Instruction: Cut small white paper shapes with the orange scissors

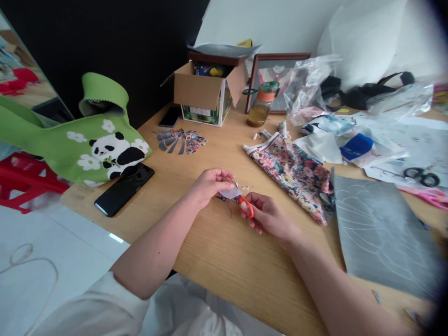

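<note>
My left hand (209,185) pinches a small pale scrap of fabric (230,192) just above the wooden table (217,242). My right hand (268,216) grips small orange-handled scissors (246,206), whose blades reach up to the scrap. Tiny cut bits lie on the table under both hands. A folded piece of floral fabric (292,171) lies just right of my hands.
A black phone (124,189) and a green panda bag (91,147) lie at left. Cut fabric petals (180,140), a cardboard box (206,91), a second phone (170,116) and a bottle (262,103) sit behind. A grey sheet (378,233), black scissors (422,176) and plastic bags fill the right.
</note>
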### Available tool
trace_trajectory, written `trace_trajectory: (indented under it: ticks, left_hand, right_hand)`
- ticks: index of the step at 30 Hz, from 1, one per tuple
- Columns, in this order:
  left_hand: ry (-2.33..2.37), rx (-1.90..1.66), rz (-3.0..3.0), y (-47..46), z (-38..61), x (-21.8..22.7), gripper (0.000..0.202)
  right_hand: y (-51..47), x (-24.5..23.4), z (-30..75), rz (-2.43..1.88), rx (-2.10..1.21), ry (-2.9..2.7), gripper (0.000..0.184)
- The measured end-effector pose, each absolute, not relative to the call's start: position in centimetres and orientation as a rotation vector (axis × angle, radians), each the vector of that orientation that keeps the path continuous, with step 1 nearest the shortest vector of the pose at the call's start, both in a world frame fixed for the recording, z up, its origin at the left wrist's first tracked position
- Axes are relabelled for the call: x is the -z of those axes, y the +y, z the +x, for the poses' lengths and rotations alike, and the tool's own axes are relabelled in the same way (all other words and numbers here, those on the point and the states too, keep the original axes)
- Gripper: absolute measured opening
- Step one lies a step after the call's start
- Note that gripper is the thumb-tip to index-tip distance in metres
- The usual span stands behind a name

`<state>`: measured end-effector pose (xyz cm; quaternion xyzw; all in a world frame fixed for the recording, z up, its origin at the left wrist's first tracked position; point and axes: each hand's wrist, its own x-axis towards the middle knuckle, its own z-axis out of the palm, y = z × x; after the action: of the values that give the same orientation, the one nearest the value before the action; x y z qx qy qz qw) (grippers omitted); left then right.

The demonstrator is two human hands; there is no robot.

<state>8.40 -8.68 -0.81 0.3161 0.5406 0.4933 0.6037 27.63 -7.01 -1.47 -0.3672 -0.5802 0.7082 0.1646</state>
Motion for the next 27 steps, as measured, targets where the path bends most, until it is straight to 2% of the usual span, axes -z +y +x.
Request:
trace_trajectory:
  ticks: [27]
  left_hand:
    - [1.213,-1.165,0.762,-8.76,8.52,0.83,0.025]
  right_hand:
    - [-7.00,1.55,27.62,-1.019,-2.040,-1.644,0.049]
